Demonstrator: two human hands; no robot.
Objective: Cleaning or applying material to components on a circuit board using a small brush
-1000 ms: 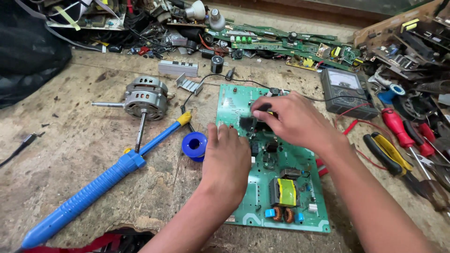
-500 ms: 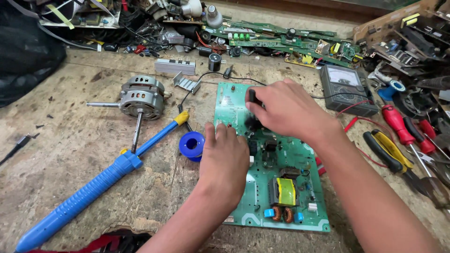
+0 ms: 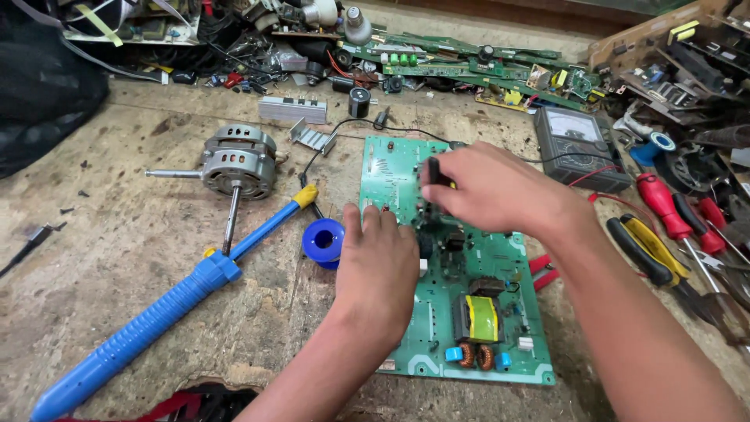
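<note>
Board geometry first: green circuit board [image 3: 461, 312] lies flat on the worn wooden bench [image 3: 117, 266], long axis running 12-to-6 with a slight lean toward 5 at the near end. Left hand [image 3: 379, 262] rests palm-down on the board's left edge about mid-length, fingers extended together and flat, gripping nothing; it appears to pin the board. Right hand [image 3: 488, 187] comes in from 4 o'clock and sits over the board's upper half, fingers curled shut around a small black component [image 3: 432, 172] that stands near the top centre; whether that part is seated or free, I cannot tell. The component lies at 1 o'clock from the left fingertips and close by, but the right hand is the one on it. Blue solder spool [image 3: 323, 241] sits just beside the left hand at 9 o'clock; blue desoldering pump [image 3: 148, 332] lies farther out, pointing toward 1.
</note>
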